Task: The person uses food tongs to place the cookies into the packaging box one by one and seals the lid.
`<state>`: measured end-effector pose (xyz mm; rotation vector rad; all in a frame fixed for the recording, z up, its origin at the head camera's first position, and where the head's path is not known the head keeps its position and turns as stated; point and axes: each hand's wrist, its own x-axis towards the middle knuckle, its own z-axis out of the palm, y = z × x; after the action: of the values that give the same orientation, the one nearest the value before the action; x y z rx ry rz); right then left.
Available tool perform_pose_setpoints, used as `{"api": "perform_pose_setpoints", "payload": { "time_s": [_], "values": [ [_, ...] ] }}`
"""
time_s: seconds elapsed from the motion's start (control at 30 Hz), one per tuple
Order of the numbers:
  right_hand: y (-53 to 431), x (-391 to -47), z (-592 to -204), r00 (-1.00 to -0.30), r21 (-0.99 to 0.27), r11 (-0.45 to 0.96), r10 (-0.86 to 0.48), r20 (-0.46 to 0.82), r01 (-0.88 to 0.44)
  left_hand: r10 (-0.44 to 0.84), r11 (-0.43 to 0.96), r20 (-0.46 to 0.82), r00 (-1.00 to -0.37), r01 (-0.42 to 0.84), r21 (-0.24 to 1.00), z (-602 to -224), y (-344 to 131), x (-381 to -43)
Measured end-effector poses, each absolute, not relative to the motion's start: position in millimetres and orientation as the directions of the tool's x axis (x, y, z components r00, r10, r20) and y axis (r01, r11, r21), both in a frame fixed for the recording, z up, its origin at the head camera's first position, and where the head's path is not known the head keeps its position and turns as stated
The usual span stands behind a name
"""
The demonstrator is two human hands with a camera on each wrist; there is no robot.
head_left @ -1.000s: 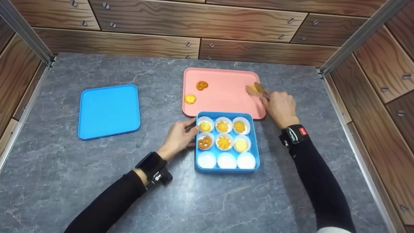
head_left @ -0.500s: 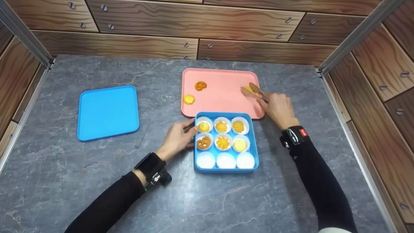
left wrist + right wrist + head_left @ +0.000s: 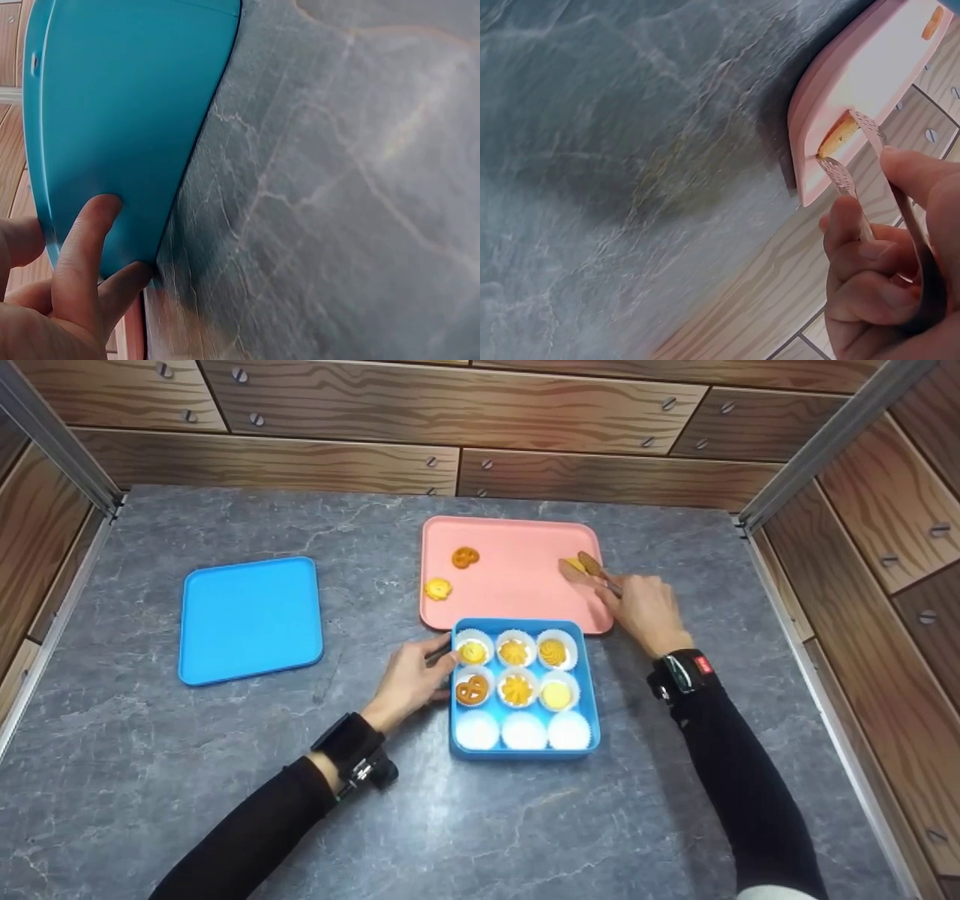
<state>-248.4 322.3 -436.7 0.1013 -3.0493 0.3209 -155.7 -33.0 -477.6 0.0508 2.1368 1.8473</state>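
My left hand (image 3: 409, 682) holds the left side of a square blue box (image 3: 592, 697). In the left wrist view the thumb lies at the rim and other fingers (image 3: 101, 214) press the outer wall. The box holds rows of white paper cups; the front cups (image 3: 523, 731) hold no cookies, while those behind hold cookies, one a pretzel shape (image 3: 472, 690). My right hand (image 3: 649, 611) grips metal tongs (image 3: 911, 225) with perforated tips. Over the right part of the pink tray (image 3: 525, 600), the tips straddle a yellowish-brown cookie (image 3: 838, 135).
On the tray's left part lie a pretzel-shaped cookie (image 3: 465, 557) and a yellow flower-shaped cookie (image 3: 438, 589). A flat blue lid-like panel (image 3: 251, 622) lies at the left of the grey table (image 3: 360, 840). Wood-patterned walls (image 3: 375, 412) enclose the back and sides.
Over the last second the right hand and tongs have shifted slightly left over the tray, then stayed nearly still. The left hand and box have kept their places.
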Motion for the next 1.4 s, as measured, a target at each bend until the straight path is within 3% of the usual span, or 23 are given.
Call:
{"api": "perform_pose_setpoints", "payload": {
  "time_s": [0.4,1.0,1.4],
  "values": [
    [321.9,-244.9,-437.3,-0.992,-0.230,0.970,-0.058,0.111,-0.082,0.226,0.163,-0.196,-0.954,-0.161,0.973,-477.8,-33.1,-155.0],
    [320.1,-241.1,-434.7,-0.999,-0.318,0.948,0.015,0.050,-0.002,0.217,0.157,-0.218,-0.951,-0.187,0.970,-476.5,-32.3,-155.2],
    [317.5,-237.7,-435.6,-0.999,-0.297,0.955,0.001,0.045,-0.012,0.220,0.180,-0.199,-0.955,-0.161,0.970,-476.5,-33.2,-154.8]
  ]
}}
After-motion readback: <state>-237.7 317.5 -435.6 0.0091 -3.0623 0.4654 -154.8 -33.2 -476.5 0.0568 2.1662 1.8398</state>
